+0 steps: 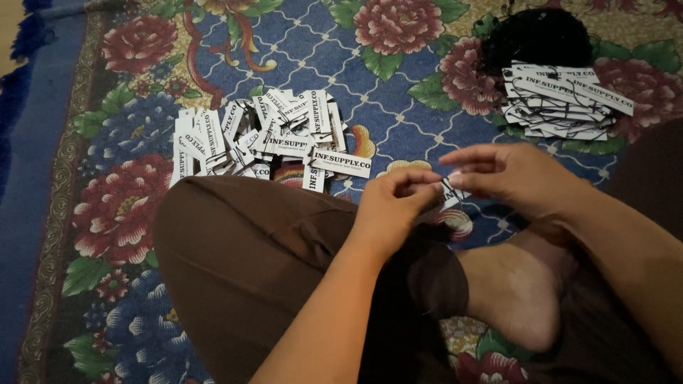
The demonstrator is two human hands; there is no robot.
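1. A small white paper tag (449, 190) sits pinched between both hands, above the person's crossed legs.
2. The left hand (393, 203) closes its fingertips on the tag's near edge.
3. The right hand (512, 174) nips the tag's far end, its other fingers extended.
4. Beyond the grip to the left, a loose heap of tags (267, 139) lies on the floral carpet (107, 142).
5. Beyond to the right, a stacked bundle of tags (565, 103) rests beside a black thread mass (537, 35).

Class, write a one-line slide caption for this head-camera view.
Both hands, left hand and right hand, pinch one paper tag between two tag piles on a floral rug.
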